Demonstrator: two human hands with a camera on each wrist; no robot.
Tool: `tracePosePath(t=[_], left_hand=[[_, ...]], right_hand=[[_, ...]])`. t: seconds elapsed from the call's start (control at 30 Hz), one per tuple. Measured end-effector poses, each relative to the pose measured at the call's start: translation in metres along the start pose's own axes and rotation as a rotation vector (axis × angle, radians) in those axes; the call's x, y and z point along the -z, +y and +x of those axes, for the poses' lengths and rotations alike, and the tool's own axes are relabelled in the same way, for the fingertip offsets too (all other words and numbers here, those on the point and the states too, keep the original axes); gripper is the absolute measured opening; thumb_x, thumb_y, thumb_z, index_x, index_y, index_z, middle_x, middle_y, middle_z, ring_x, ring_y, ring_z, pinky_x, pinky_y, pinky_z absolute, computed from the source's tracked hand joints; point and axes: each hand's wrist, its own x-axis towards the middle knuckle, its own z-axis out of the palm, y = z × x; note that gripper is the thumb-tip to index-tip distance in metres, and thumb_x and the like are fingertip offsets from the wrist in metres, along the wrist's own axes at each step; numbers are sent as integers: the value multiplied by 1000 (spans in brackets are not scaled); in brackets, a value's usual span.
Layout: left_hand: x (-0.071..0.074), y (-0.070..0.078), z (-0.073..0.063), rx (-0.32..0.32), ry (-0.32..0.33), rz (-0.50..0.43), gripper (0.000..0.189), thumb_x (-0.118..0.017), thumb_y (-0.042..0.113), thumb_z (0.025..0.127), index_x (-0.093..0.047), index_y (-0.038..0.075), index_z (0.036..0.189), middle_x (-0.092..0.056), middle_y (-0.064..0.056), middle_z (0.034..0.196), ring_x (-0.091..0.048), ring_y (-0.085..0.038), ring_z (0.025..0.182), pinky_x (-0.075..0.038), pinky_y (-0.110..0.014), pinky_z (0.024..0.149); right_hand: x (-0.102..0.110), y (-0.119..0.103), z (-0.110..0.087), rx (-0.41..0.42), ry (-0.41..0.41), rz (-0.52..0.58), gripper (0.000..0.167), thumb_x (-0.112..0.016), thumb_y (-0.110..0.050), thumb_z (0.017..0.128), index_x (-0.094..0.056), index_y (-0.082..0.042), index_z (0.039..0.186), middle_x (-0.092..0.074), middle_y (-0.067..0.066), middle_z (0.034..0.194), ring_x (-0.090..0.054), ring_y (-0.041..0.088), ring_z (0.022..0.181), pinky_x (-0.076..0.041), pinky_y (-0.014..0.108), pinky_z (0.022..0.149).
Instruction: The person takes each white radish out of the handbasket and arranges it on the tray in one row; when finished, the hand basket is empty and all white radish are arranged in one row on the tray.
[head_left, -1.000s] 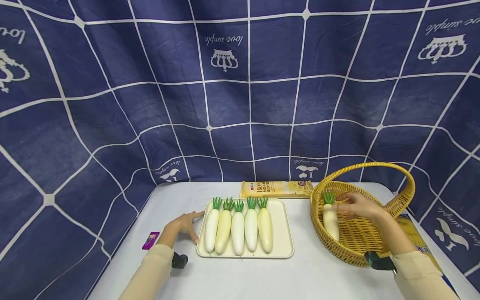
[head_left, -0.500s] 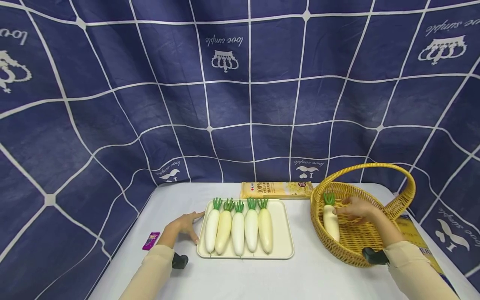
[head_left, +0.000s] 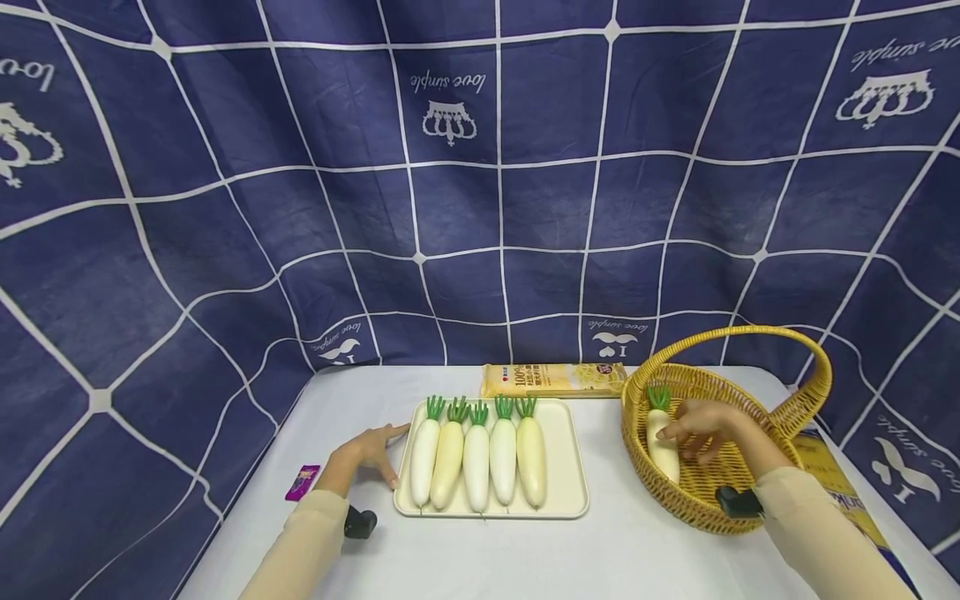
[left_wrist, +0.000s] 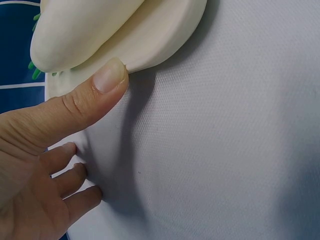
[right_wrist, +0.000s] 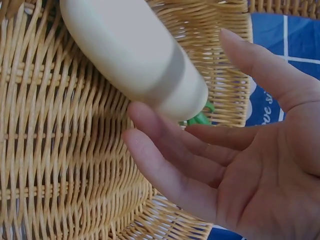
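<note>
A white radish (head_left: 663, 457) with green leaf stubs lies in the wicker basket (head_left: 693, 510) on the right. My right hand (head_left: 708, 423) reaches over it inside the basket. In the right wrist view, its relaxed fingertips are beside the radish (right_wrist: 135, 50), with the thumb spread well away; whether they touch cannot be told. At the left end of the cream tray (head_left: 561, 454), my left hand (head_left: 372, 450) rests with spread fingers. Its thumb meets the tray's rim in the left wrist view. Several white and yellowish radishes (head_left: 477, 467) lie side by side on the tray, leaves pointing away.
Behind the tray lies a yellow food packet (head_left: 551, 379). A small purple packet (head_left: 302, 482) is on the white tabletop at the left. Another yellow package (head_left: 828, 475) lies partly beneath the basket's right side. An arched handle (head_left: 738, 331) rises over the basket.
My right hand shifts within the basket, first away from the radish's leafy end, then lower along its body. The left hand, tray and its radishes stay put.
</note>
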Motion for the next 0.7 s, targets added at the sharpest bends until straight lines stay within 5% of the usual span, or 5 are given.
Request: tracePosePath(t=[0.7], left_hand=[[-1, -1, 1, 1, -6, -14, 107, -91, 19, 49, -41, 13, 143, -31, -32, 144, -30, -54, 129, -26, -66, 104]], right_hand=[[-5, 4, 25, -64, -31, 5, 34, -65, -23, 84, -49, 5, 96, -59, 17, 80, -63, 26, 70, -59, 42, 65]])
